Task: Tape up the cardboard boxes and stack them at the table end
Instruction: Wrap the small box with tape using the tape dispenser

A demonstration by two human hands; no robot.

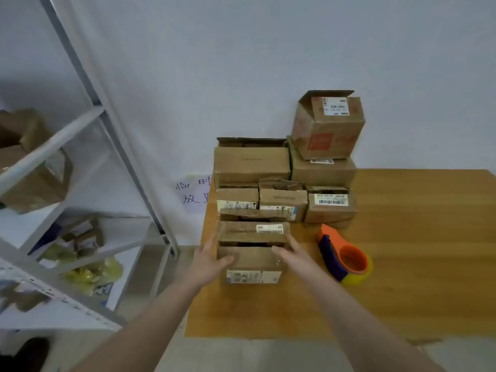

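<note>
A stockroom or packing room: metal shelving with parcels, labelled cardboard boxes, a tape dispenser.

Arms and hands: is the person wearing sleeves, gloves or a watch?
No. The left hand and right hand have no gloves or watch. The left forearm and right forearm are bare, with no sleeve in view.

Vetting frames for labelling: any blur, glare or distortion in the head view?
Head view: soft overall, label print on the stacked boxes unreadable; shelf upright leans steeply, likely wide-angle distortion; light flat, shadows faint; no glare on the tape dispenser; left hand and right hand holding the near box are reasonably defined.
</note>
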